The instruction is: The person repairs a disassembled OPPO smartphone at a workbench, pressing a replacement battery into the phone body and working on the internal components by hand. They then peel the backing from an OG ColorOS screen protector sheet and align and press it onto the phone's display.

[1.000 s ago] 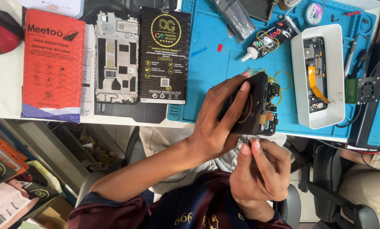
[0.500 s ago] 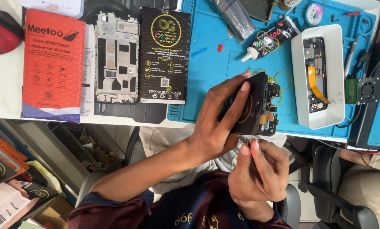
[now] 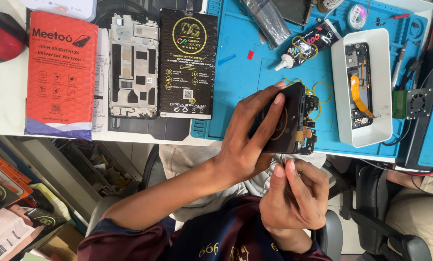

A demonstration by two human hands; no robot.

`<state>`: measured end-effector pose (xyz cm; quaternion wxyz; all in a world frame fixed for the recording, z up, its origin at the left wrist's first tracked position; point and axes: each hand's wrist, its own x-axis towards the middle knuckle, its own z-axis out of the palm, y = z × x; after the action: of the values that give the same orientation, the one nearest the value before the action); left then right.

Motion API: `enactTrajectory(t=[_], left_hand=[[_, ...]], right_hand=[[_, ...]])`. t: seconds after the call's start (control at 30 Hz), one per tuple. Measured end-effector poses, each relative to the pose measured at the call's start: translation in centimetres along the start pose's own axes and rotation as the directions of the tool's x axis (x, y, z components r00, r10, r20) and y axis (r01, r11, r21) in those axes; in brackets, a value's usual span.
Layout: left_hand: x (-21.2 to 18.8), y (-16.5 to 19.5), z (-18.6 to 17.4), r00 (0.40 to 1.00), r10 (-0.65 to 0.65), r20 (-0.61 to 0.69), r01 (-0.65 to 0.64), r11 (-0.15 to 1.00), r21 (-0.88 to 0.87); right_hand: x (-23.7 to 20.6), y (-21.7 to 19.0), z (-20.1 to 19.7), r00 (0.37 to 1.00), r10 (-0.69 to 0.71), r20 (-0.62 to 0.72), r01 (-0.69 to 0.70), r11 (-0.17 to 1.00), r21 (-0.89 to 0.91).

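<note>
My left hand (image 3: 248, 140) grips a black opened phone (image 3: 293, 121) over the near edge of the blue work mat (image 3: 245, 92). The thumb and fingers wrap around the phone's left side and back. The phone's exposed board and flex parts show along its right edge. Just below it, my right hand (image 3: 293, 198) has its thumb and forefinger pinched together by the phone's lower edge. I cannot make out anything between those fingertips. Yellow rubber bands (image 3: 322, 89) lie on the mat behind the phone.
A white tray (image 3: 383, 72) holds a stripped phone body with an orange flex. A glue tube (image 3: 306, 46), a bare metal phone frame (image 3: 133, 65), a black package (image 3: 187, 63) and a red package (image 3: 59, 72) lie on the desk. Another person's leg (image 3: 419, 212) is at right.
</note>
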<state>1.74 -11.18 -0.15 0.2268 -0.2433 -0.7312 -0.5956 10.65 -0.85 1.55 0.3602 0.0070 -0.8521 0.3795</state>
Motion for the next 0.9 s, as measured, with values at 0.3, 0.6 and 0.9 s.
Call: enactTrajectory(t=[0.3,0.6,0.9], left_hand=[[0.14,0.04,-0.11,1.000,0.003,0.006,-0.003,1.000,-0.002],[0.12,-0.04,-0.11,1.000,-0.002,0.011,0.002,1.000,-0.006],[0.12,-0.05,0.05,1.000,0.002,-0.006,-0.002,1.000,0.004]], right_hand=[[0.01,0.02,0.04,1.000,0.003,-0.002,-0.003,1.000,-0.002],[0.02,0.04,0.09,1.000,0.006,-0.003,-0.006,1.000,0.010],[0.09,0.13,0.12,1.000,-0.001,-0.005,0.001,1.000,0.007]])
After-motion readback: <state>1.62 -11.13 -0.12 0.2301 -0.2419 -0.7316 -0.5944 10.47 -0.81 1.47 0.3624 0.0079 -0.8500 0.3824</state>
